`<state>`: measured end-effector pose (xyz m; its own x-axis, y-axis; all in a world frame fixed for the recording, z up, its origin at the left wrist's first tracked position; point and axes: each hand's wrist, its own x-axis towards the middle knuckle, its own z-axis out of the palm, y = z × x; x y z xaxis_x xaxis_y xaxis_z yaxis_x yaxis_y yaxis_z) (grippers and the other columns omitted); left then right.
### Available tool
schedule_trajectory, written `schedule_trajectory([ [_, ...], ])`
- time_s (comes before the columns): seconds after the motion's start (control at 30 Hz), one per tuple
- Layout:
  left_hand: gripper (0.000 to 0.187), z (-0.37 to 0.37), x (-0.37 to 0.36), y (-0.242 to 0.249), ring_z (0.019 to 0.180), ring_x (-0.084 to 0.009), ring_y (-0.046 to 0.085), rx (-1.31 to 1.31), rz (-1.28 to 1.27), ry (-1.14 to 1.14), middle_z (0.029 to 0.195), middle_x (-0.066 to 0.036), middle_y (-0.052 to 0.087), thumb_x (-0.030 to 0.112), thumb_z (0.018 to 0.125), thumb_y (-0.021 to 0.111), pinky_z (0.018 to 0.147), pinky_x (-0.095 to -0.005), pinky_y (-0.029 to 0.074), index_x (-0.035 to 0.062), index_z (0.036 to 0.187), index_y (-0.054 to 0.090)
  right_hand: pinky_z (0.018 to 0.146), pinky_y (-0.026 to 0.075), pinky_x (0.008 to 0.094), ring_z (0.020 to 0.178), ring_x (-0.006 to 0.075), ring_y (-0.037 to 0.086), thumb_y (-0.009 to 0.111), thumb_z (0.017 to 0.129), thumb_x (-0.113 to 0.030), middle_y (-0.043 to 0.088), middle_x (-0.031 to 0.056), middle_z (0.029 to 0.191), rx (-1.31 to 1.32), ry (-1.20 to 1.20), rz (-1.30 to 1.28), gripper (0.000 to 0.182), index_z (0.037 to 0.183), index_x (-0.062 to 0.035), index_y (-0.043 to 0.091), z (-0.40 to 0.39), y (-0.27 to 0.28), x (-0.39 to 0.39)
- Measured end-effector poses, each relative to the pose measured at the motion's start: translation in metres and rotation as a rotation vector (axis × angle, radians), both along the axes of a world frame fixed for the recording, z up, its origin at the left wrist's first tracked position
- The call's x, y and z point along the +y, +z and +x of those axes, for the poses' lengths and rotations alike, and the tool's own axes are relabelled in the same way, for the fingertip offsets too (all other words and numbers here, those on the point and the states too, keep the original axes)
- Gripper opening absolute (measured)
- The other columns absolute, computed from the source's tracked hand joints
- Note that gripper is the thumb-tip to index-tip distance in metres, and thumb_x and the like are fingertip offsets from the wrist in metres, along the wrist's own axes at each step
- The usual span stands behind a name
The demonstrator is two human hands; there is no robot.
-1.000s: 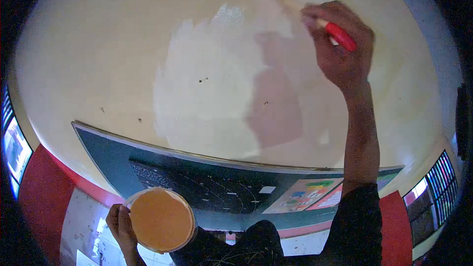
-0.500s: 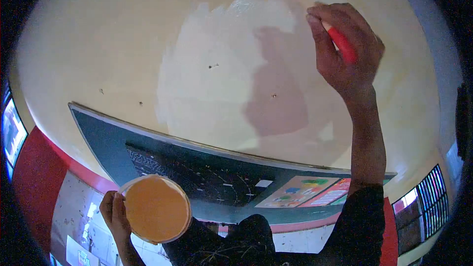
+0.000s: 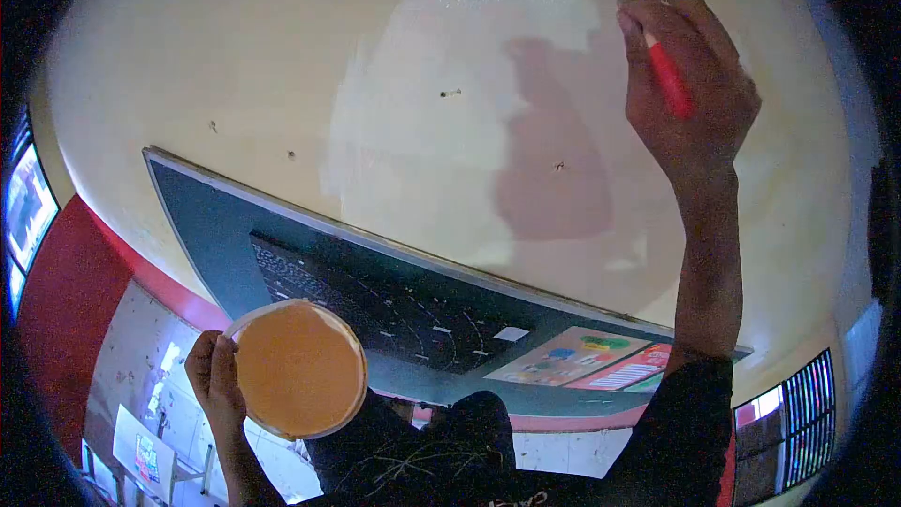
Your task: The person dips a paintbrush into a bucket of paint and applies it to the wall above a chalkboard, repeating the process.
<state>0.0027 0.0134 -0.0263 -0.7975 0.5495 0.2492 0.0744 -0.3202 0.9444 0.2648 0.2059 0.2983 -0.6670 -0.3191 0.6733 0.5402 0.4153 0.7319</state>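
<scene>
In my right hand (image 3: 694,84) is a paintbrush (image 3: 668,75) with a red handle, closed in the fingers. Its bristle end points up at the cream wall (image 3: 235,47), near the top edge of the view. Below and left of it, a whiter painted patch (image 3: 413,150) has a wet-looking upper edge, and the shadow of a hand falls across it. My left hand (image 3: 218,380) grips the rim of a round container (image 3: 300,371) of orange-tan contents at the lower left.
A green board (image 3: 197,225) with a pale frame runs along the wall below the patch, with colourful posters (image 3: 572,357) on it. Barred windows (image 3: 807,413) stand at the lower right. A white chair or table (image 3: 144,451) is at the lower left.
My right hand with the brush has moved up and a little right. The container is slightly higher in view. The camera view has shifted and tilted.
</scene>
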Motion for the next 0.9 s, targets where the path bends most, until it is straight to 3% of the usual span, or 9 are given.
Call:
schedule_trajectory([
  [0.1,0.024,0.001,-0.002,0.008,0.055,-0.0032,0.033,-0.013,-0.036,-0.046,0.058,0.004,0.039,0.019,0.084,0.048,0.047,-0.0201,0.024,0.0043,0.066,0.046,0.062,0.049,0.0301,0.073,0.0199,0.057,0.057,0.069,-0.002,0.057,0.0063,0.085,-0.106,-0.54,-0.021,0.023,0.091,-0.01,0.057,-0.004,-0.04,0.005],
  [0.23,0.023,0.001,0.001,0.002,0.055,-0.0035,0.034,0.053,0.013,0.008,0.058,0.004,0.04,0.019,0.085,0.047,0.047,-0.0201,0.025,0.0042,0.066,0.047,0.062,0.048,0.0301,0.073,0.0187,0.057,0.058,0.064,0.001,0.056,0.0055,0.081,-0.661,-0.103,-0.768,0.023,0.084,-0.0091,0.055,-0.004,-0.085,-0.026],
  [0.33,0.023,-0.003,0.0,-0.005,0.055,-0.0032,0.034,0.042,0.01,-0.002,0.058,0.003,0.041,0.018,0.085,0.047,0.046,-0.0196,0.025,0.0041,0.067,0.047,0.063,0.048,0.0296,0.073,0.0192,0.058,0.06,0.063,-0.001,0.057,0.0069,0.079,-0.228,0.022,-0.949,0.018,0.079,-0.0065,0.056,0.02,-0.065,-0.01],
  [0.43,0.024,-0.001,-0.001,0.003,0.055,-0.0029,0.034,0.011,-0.027,-0.023,0.058,0.003,0.04,0.019,0.085,0.048,0.046,-0.0194,0.025,0.0043,0.067,0.047,0.068,0.047,0.0342,0.078,0.0229,0.056,0.059,0.069,-0.012,0.058,0.005,0.079,0.212,0.081,-0.505,0.02,0.089,-0.0108,0.056,0.042,-0.04,-0.012],
  [0.57,0.022,0.0,-0.001,0.0,0.05,-0.0022,0.031,0.036,0.016,-0.046,0.057,0.005,0.039,0.021,0.084,0.05,0.044,-0.0185,0.022,0.0049,0.068,0.049,0.065,0.047,0.0322,0.078,0.0194,0.055,0.055,0.073,-0.013,0.055,0.0057,0.081,-0.195,-0.454,-0.059,0.026,0.097,-0.0077,0.052,0.049,-0.083,-0.005],
  [0.67,0.022,0.001,-0.001,0.001,0.048,-0.0009,0.029,-0.032,0.016,-0.044,0.055,0.006,0.037,0.02,0.084,0.05,0.042,-0.0186,0.019,0.0057,0.068,0.049,0.058,0.047,0.0327,0.066,0.0179,0.054,0.048,0.077,-0.015,0.05,0.0046,0.075,-0.275,0.258,-1.268,0.02,0.095,-0.0073,0.047,0.043,-0.154,0.007],
  [0.77,0.021,0.006,0.003,-0.002,0.047,-0.0005,0.026,0.045,-0.002,0.048,0.054,0.007,0.035,0.02,0.084,0.05,0.041,-0.0188,0.017,0.0067,0.067,0.049,0.059,0.047,0.0305,0.061,0.0195,0.054,0.048,0.077,-0.013,0.052,0.0047,0.074,-0.606,-0.223,-0.841,0.004,0.078,-0.0095,0.05,0.035,-0.137,-0.023],
  [0.8,0.021,0.007,0.002,-0.002,0.047,-0.0005,0.026,0.114,-0.021,0.076,0.054,0.007,0.034,0.02,0.083,0.05,0.041,-0.0188,0.016,0.0069,0.067,0.049,0.056,0.047,0.0295,0.062,0.0211,0.056,0.052,0.073,-0.007,0.054,0.0066,0.072,-0.327,0.146,-1.041,0.002,0.072,-0.0088,0.052,0.039,-0.125,-0.017],
  [0.9,0.021,-0.005,-0.002,-0.01,0.047,-0.0002,0.024,-0.005,-0.013,0.001,0.054,0.008,0.033,0.021,0.083,0.051,0.041,-0.0186,0.015,0.0074,0.067,0.048,0.061,0.048,0.037,0.069,0.0276,0.057,0.056,0.07,-0.013,0.056,0.0089,0.08,0.137,0.158,-0.763,0.007,0.076,-0.0098,0.056,0.057,-0.088,-0.002],
])
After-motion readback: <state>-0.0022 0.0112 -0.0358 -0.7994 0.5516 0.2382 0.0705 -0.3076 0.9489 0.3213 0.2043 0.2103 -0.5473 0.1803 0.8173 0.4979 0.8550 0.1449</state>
